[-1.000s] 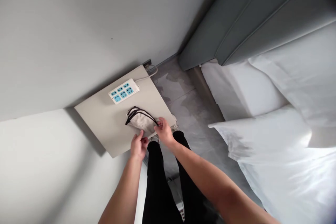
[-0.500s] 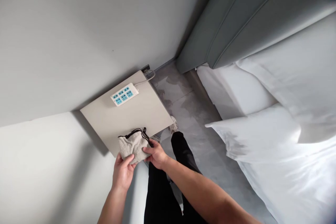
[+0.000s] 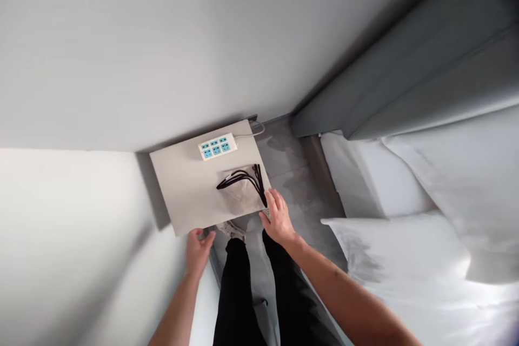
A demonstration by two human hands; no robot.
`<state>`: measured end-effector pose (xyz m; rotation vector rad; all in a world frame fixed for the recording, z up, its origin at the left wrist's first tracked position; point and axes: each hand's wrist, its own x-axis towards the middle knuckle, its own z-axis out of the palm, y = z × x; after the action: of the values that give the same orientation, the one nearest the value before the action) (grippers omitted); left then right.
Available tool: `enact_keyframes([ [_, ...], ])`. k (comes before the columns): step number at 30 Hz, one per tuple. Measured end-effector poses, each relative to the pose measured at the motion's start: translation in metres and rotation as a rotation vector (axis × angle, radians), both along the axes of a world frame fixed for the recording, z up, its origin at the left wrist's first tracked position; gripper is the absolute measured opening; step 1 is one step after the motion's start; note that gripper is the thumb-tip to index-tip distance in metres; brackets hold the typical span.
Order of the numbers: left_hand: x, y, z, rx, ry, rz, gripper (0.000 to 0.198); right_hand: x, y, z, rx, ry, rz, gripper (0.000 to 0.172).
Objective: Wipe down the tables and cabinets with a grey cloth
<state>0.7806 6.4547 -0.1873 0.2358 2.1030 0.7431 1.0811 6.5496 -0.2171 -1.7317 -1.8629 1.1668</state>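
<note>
A beige-grey cloth pouch with black edging and black cords lies on the right part of a small light table. It looks smeared, so its folds are hard to make out. Just off the pouch's lower right corner, my right hand is open with its fingers stretched out, by the table's edge. My left hand is at the table's near left edge, apart from the pouch. Its thumb and fingers are spread with nothing between them.
A white power strip with blue sockets sits toward the back of the table, its cable running off right. Walls border the table behind and at left. To the right are a grey headboard and a bed with white pillows.
Both hands have let go of the pouch, which now lies on the table. My hands have moved apart, the right one to the right. The view has shifted too.
</note>
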Motion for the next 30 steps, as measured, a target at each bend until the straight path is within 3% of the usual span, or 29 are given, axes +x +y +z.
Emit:
enact_keyframes([
  [3,-0.053,-0.028,-0.028,-0.107,0.134,0.225,0.051,-0.026,0.019,-0.026,0.137,-0.081,0.418,0.081],
  [6,-0.096,-0.039,-0.052,-0.142,0.064,0.381,0.024,-0.065,0.038,-0.055,0.164,-0.055,0.701,0.089],
  [8,-0.112,-0.042,-0.067,-0.118,-0.013,0.426,0.013,-0.075,0.044,-0.072,0.156,-0.089,0.744,0.091],
  [10,-0.122,-0.045,-0.079,-0.067,-0.082,0.478,0.013,-0.07,0.043,-0.081,0.149,-0.207,0.663,0.09],
  [13,-0.127,-0.053,-0.089,0.013,-0.173,0.551,0.027,-0.058,0.034,-0.083,0.153,-0.414,0.474,0.084],
  [16,-0.127,-0.06,-0.094,0.069,-0.232,0.613,0.037,-0.07,0.022,-0.082,0.173,-0.471,0.467,0.08],
  [20,-0.119,-0.063,-0.099,0.139,-0.271,0.681,0.049,-0.095,0.016,-0.083,0.177,-0.425,0.682,0.086],
  [23,-0.11,-0.061,-0.101,0.182,-0.261,0.738,0.059,-0.116,0.033,-0.083,0.163,-0.298,0.923,0.084],
  [27,-0.106,-0.059,-0.102,0.184,-0.245,0.788,0.064,-0.197,0.084,-0.086,0.142,0.064,1.277,0.074],
  [30,-0.109,-0.062,-0.103,0.181,-0.265,0.75,0.066,-0.264,0.13,-0.092,0.173,0.138,1.377,0.073],
])
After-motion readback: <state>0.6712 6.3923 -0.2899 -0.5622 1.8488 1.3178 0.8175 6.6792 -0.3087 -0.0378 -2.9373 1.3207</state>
